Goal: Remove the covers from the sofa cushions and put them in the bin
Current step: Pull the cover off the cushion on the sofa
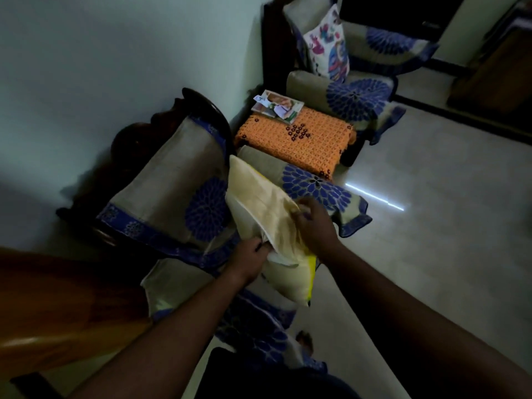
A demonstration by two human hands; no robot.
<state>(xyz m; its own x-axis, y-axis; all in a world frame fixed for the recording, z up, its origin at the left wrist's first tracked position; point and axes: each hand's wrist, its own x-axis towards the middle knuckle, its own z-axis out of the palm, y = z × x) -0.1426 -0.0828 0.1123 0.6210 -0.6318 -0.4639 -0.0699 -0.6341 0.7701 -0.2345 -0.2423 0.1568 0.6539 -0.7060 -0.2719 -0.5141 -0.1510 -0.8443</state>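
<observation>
Two grips are best kept apart here: the cream cushion (267,214), propped on the armchair (161,191) seat's front edge, is pinched by the left hand (253,256) at the cover's opening while the right hand (313,223) is closed on the cover (259,182), so it should be peeled back steadily.

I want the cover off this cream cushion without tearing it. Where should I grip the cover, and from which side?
Probably grip the cover at its open lower edge, where the left hand already pinches a fold, coming from the near side. The right hand rests on top to steady the cushion. The loose opening faces you; the far corner looks closed.
</observation>
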